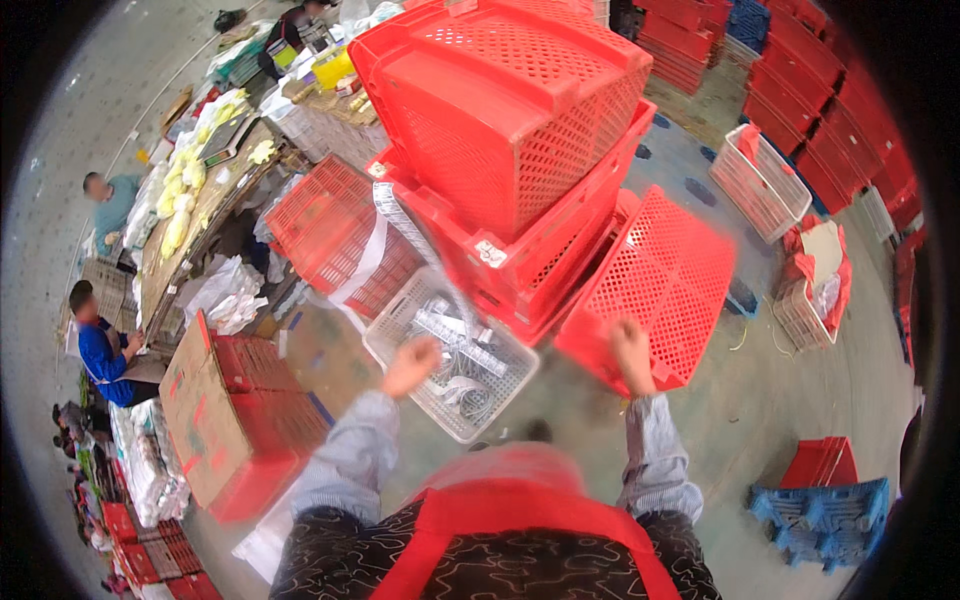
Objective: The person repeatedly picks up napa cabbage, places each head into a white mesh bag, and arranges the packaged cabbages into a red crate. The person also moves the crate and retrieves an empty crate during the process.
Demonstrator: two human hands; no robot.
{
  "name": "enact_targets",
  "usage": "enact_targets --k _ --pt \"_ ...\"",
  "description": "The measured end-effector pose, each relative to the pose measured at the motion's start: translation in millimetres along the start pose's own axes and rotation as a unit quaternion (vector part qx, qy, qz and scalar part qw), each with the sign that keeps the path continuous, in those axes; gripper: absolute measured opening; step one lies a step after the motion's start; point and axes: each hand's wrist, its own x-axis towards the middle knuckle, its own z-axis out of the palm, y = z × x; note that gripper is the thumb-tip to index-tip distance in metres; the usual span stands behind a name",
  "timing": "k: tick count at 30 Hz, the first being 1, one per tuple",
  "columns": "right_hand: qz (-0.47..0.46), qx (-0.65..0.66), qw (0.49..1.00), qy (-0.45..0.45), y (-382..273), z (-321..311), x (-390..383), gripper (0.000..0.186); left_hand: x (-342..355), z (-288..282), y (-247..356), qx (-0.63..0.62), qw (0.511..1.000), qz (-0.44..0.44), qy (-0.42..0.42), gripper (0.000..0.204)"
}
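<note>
My left hand (412,365), slightly blurred with its fingers curled in, is over the left rim of a white plastic basket (462,425). Rolls and strips of printed white labels (465,345) lie in that basket. One long label strip (400,220) trails up out of it along the stacked crates. My right hand (630,352) is also curled, in front of the near edge of a tilted red perforated crate (660,280). Whether it touches this crate I cannot tell. Anything inside either set of fingers is too small or hidden.
A tall stack of red crates (520,130) rises straight ahead. Another red crate (335,225) and an open cardboard box (215,415) stand left. At right are white baskets (765,190) and a blue pallet (825,520). People work beside a long table (205,215) at far left.
</note>
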Motion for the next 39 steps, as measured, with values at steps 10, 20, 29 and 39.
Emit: enact_targets --k 10,20,29,39 --pt "-0.468 -0.208 0.84 0.182 -295.4 77.1 135.2 0.056 42.2 29.4 123.4 -0.098 0.994 0.051 -0.008 0.028" --pt "-0.423 -0.371 0.816 0.128 -344.5 110.1 189.0 0.067 77.4 67.7 177.6 -0.504 0.841 -0.123 -0.154 0.068" --pt "-0.528 -0.277 0.794 0.123 -350.0 103.4 115.5 0.059 121.0 110.6 232.7 -0.815 0.573 -0.019 -0.084 0.09" --pt "-0.688 -0.233 0.645 0.236 -474.7 113.7 -96.2 0.056 -19.8 33.7 312.8 -0.754 0.523 0.191 -0.349 0.071"
